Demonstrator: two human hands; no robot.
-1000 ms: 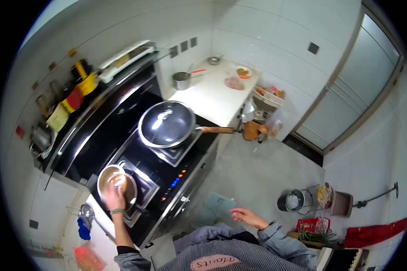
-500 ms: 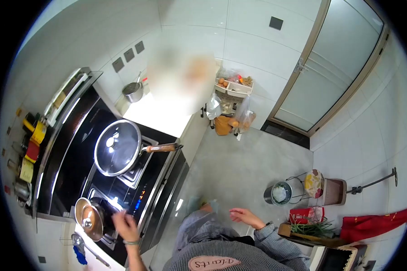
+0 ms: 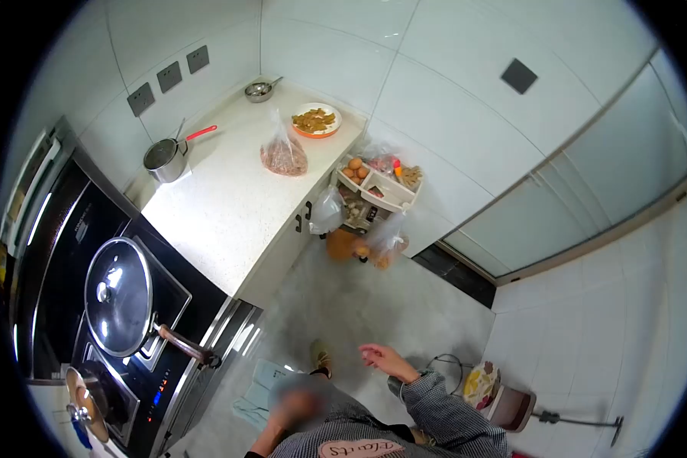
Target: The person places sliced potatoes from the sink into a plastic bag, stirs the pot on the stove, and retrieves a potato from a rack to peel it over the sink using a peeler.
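My left hand (image 3: 296,408) is in front of my apron, low in the view; its fingers are smeared by blur and nothing can be made out in it. My right hand (image 3: 388,362) hangs in the air over the floor, palm inward, fingers loosely bent and apart, holding nothing. To the left, a frying pan with a glass lid (image 3: 119,296) sits on the gas stove (image 3: 183,301), its wooden handle (image 3: 182,342) reaching past the stove's front edge. A lidded pot (image 3: 84,397) stands on the nearer burner, partly cut off by the view's edge. Neither hand touches these.
On the white counter (image 3: 206,229) stand a saucepan (image 3: 165,160), a bag of meat (image 3: 285,156), a plate of brown food pieces (image 3: 315,120) and a metal bowl (image 3: 259,91). A storage rack (image 3: 389,191) with eggs (image 3: 355,169) is beside it. A bin (image 3: 511,408) stands right.
My view has turned toward the counter and rack. My left hand has moved away from the lidded pot to the front of my body. My right hand stays raised at my side.
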